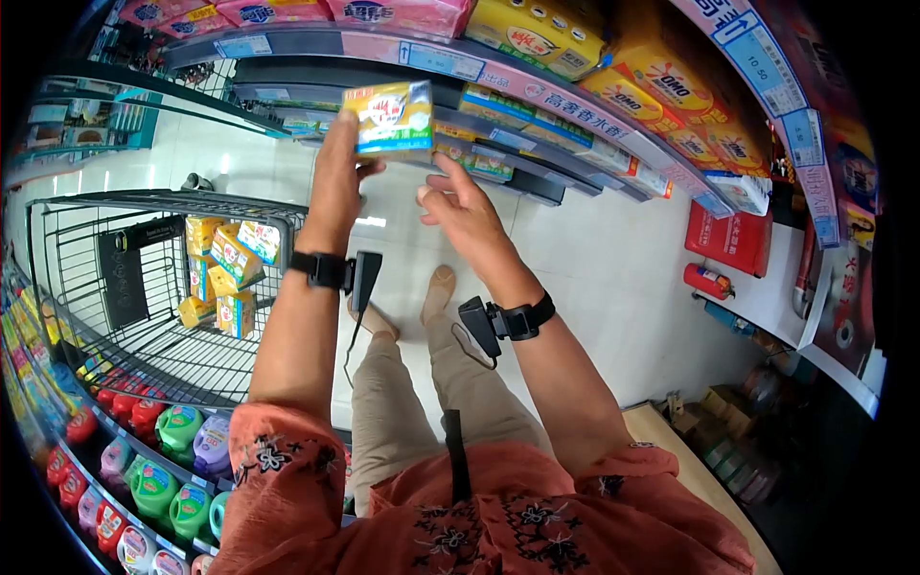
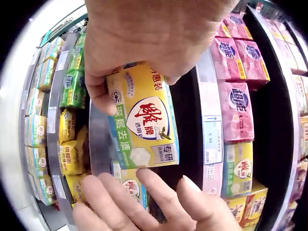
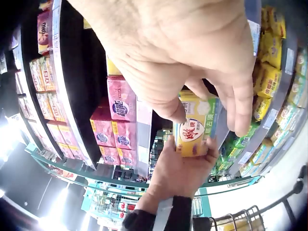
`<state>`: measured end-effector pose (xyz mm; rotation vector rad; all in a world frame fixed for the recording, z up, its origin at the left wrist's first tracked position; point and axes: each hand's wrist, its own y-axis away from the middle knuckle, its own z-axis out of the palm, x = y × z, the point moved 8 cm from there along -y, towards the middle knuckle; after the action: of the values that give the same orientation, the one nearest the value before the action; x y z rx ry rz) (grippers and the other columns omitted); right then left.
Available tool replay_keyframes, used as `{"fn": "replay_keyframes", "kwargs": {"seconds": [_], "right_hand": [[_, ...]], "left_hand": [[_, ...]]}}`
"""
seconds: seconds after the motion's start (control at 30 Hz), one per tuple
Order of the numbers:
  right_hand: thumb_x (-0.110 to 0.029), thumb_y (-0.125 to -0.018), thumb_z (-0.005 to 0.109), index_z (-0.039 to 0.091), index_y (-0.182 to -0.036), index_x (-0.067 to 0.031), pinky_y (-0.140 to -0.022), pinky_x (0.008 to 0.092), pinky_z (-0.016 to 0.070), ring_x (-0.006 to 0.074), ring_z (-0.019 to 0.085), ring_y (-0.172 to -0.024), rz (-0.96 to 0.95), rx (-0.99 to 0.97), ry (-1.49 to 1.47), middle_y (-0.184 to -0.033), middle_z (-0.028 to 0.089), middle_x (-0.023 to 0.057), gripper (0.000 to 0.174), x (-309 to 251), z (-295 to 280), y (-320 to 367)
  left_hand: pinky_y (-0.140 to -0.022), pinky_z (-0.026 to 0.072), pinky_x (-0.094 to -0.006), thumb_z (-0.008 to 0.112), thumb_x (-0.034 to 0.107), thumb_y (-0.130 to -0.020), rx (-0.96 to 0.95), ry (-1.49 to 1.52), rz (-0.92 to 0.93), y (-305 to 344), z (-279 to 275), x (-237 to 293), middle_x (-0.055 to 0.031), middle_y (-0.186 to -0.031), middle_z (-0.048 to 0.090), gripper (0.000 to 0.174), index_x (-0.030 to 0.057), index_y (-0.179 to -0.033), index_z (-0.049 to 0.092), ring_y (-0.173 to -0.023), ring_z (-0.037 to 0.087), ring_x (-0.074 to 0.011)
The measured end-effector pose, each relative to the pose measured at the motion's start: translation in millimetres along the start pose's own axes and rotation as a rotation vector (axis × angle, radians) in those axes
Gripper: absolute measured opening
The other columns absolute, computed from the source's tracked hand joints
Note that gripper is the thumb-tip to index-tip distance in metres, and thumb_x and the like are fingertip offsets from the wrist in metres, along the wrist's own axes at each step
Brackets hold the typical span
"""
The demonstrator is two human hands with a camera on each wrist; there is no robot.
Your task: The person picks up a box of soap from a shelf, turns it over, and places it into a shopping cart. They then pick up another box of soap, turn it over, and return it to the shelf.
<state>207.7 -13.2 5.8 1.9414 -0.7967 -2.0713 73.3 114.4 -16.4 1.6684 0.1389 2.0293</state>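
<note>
A yellow, blue and green soap pack (image 1: 393, 120) is held up in front of the shelves by the left hand (image 1: 337, 182), thumb and fingers at its two sides. In the left wrist view the left hand (image 2: 151, 38) grips one end of the pack (image 2: 144, 120), its printed face showing. The right hand (image 1: 468, 216) is beside the pack's other end, fingers loosely spread. From the right wrist, the right hand (image 3: 187, 57) reaches over the pack (image 3: 195, 125) with its fingers extended; whether it touches the pack I cannot tell.
A wire shopping cart (image 1: 144, 196) holding several yellow packs (image 1: 235, 254) stands at the left. Shelves of pink packs (image 1: 402, 13) and orange packs (image 1: 671, 86) run along the far side. Colourful bottles (image 1: 153, 489) line the lower left; a fire extinguisher (image 1: 709, 280) is at the right.
</note>
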Motion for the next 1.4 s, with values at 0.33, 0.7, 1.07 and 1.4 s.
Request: {"fn": "replay_keyframes", "kwargs": {"seconds": [0.33,0.7,1.07,1.4], "right_hand": [[-0.023,-0.101,0.058,0.033,-0.151,0.0037,-0.085,0.0348,0.0565,0.0262,0.066,-0.107,0.118,-0.03,-0.114,-0.123,0.062,0.019,0.062,52,-8,11],[-0.021,-0.101,0.056,0.034,-0.149,0.0042,-0.086,0.0357,0.0563,0.0272,0.067,-0.105,0.203,-0.011,-0.151,-0.121,0.063,0.0199,0.059,80,-13,29],[-0.018,-0.1,0.058,0.039,-0.145,0.0034,-0.077,0.0328,0.0576,0.0236,0.069,-0.099,0.22,-0.03,-0.197,-0.11,0.064,0.0138,0.054,94,-1,31],[-0.02,-0.101,0.058,0.045,-0.14,0.0008,-0.076,0.0335,0.0569,0.0245,0.068,-0.098,0.275,-0.173,-0.302,-0.114,0.064,0.0157,0.046,108,34,51]], "left_hand": [[-0.077,0.0512,-0.03,0.05,0.054,-0.1,-0.07,-0.12,0.119,-89,36,0,-0.0057,-0.113,0.064,0.055,0.0081,-0.129,0.058,-0.092,0.063,-0.0173],[-0.076,0.0572,-0.0368,0.054,0.047,-0.101,-0.088,-0.221,0.043,-139,42,-28,-0.0129,-0.107,0.064,0.053,0.0001,-0.125,0.058,-0.096,0.065,-0.0229],[-0.094,0.0493,-0.0506,0.044,0.027,-0.098,-0.151,-1.57,0.565,-172,51,-38,-0.018,-0.107,0.071,0.034,0.0116,-0.111,0.071,-0.101,0.065,-0.0412],[-0.106,0.0433,-0.0365,0.055,0.047,-0.1,-0.067,-0.485,0.21,2,8,25,-0.0223,-0.133,0.062,0.063,-0.004,-0.137,0.055,-0.125,0.058,-0.0312]]}}
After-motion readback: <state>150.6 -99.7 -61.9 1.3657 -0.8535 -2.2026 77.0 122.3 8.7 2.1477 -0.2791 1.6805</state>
